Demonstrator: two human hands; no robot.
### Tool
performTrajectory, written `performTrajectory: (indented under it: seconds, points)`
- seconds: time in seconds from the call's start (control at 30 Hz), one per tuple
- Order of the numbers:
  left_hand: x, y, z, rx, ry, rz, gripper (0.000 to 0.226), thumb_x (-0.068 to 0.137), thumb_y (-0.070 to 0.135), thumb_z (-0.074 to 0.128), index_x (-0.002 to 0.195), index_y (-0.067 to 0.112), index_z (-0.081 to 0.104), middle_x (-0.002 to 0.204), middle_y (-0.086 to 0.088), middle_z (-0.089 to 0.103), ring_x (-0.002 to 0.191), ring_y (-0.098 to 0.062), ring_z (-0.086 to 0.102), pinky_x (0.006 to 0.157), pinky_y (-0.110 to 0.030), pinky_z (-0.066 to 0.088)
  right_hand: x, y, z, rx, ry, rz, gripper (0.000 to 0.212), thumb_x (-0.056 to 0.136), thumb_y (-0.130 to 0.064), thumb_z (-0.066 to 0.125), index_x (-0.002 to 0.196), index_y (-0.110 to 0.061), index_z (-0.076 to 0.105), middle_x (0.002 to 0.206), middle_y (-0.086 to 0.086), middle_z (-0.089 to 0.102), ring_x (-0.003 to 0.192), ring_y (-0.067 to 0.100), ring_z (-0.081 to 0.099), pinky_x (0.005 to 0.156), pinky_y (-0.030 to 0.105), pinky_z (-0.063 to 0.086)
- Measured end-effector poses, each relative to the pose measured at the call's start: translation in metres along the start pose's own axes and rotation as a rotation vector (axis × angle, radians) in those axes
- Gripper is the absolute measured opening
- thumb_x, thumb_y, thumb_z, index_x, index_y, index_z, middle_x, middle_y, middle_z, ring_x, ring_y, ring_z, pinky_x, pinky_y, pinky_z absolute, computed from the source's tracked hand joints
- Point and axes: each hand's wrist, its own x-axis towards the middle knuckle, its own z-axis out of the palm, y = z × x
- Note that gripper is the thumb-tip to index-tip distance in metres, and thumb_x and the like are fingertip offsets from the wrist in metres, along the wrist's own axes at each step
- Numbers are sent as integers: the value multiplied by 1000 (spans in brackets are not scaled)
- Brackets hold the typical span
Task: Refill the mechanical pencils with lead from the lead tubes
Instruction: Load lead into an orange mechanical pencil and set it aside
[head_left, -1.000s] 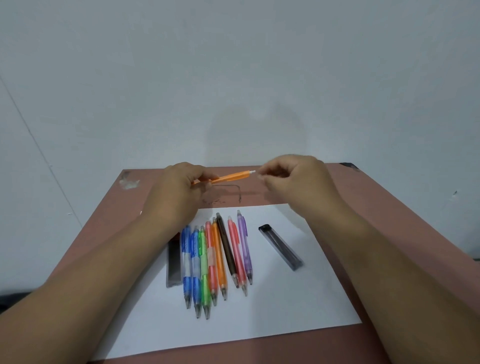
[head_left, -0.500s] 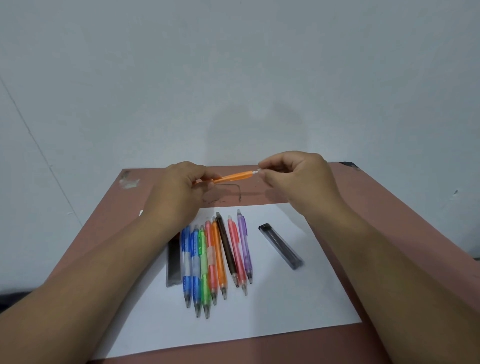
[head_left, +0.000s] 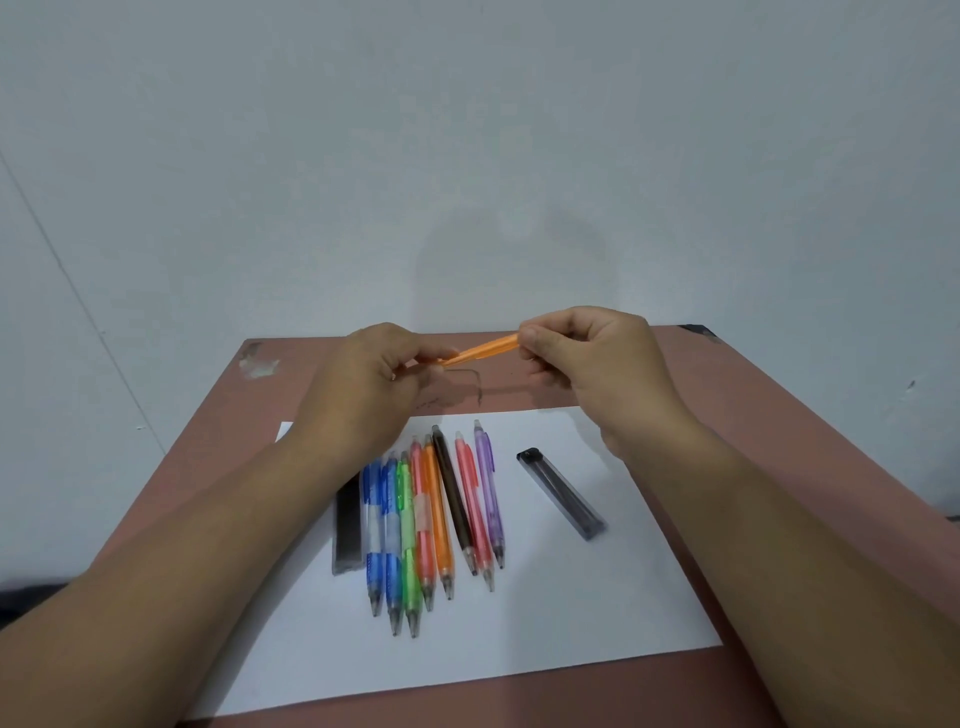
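Change: white cap end visible a second ago at the orange pencil's (head_left: 485, 347) right end is now covered by the right hand's fingertips (head_left: 530, 340).
Left hand (head_left: 363, 384): grips pencil's lower end.
Right hand (head_left: 597, 353): pinches the cap end.
Location: pencil held above the table's (head_left: 779, 415) far edge.
Tubes: one (head_left: 562, 492) right of pencil row (head_left: 431, 519), one (head_left: 348, 525) left.
Judgement: cap removal or refitting; lead state not discernible.

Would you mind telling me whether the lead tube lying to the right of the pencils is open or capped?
Cannot tell. The lead tube lies flat on the white paper, untouched, its dark far end too small to judge.
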Motion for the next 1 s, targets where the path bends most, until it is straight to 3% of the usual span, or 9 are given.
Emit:
performTrajectory:
  seconds: [0.13, 0.27, 0.37, 0.47, 0.57, 0.7, 0.87, 1.0]
  points:
    - [-5, 10, 3, -125, -51, 21, 25, 93, 27, 68, 105, 49, 70, 86, 23, 64, 87, 5, 57, 65, -10, 41, -2, 4, 6, 244, -76, 175, 20, 97, -31, 70, 93, -14, 81, 85, 0, 71, 80, 15, 62, 75, 31, 59]
    - [-9, 21, 8, -190, -132, 18, 19, 92, 36, 68, 100, 53, 68, 92, 30, 67, 86, -1, 63, 65, -13, 51, -4, 3, 11, 551, -72, 264, 28, 102, -35, 58, 101, -10, 71, 99, 9, 77, 99, 26, 73, 92, 46, 60]
    - [-11, 23, 9, -396, -189, -52, 17, 95, 50, 60, 103, 42, 73, 93, 15, 73, 84, -5, 68, 63, -21, 57, -2, -3, 9, 810, -14, 284, 28, 105, -39, 50, 103, -12, 58, 81, 9, 70, 79, 24, 73, 80, 45, 62]
    - [-9, 21, 7, -519, -215, -136, 39, 93, 64, 49, 101, 37, 76, 96, 7, 75, 79, -9, 68, 62, -26, 56, 2, -8, 0, 1057, 24, 297, 34, 106, -45, 48, 93, -14, 52, 66, 4, 47, 52, 16, 47, 60, 30, 52]
    - [-9, 15, 5, -476, -268, -145, 59, 85, 83, 39, 98, 40, 77, 95, 9, 75, 81, -10, 67, 68, -33, 57, 5, -10, -10, 1096, -8, 285, 40, 102, -48, 45, 79, -16, 49, 64, 1, 38, 51, 15, 32, 51, 27, 33]
    - [-9, 12, 7, -429, -316, -137, 67, 81, 92, 31, 99, 46, 76, 97, 12, 75, 85, -8, 65, 72, -34, 51, 5, -8, -13, 1090, -31, 259, 37, 95, -40, 43, 68, -16, 46, 62, 0, 33, 52, 17, 28, 50, 28, 29]
    - [-11, 13, 7, -385, -322, -114, 65, 84, 90, 27, 100, 49, 75, 96, 16, 74, 86, -4, 65, 71, -25, 44, 6, -6, -13, 1033, -22, 231, 37, 94, -37, 41, 65, -16, 45, 61, 0, 31, 50, 17, 28, 53, 28, 28]
    - [-13, 17, 6, -381, -326, -104, 63, 84, 89, 26, 98, 51, 74, 95, 21, 73, 89, 3, 64, 68, -9, 43, 6, -4, -12, 1025, -1, 257, 40, 95, -41, 40, 66, -15, 44, 60, 1, 31, 49, 17, 28, 52, 28, 27]
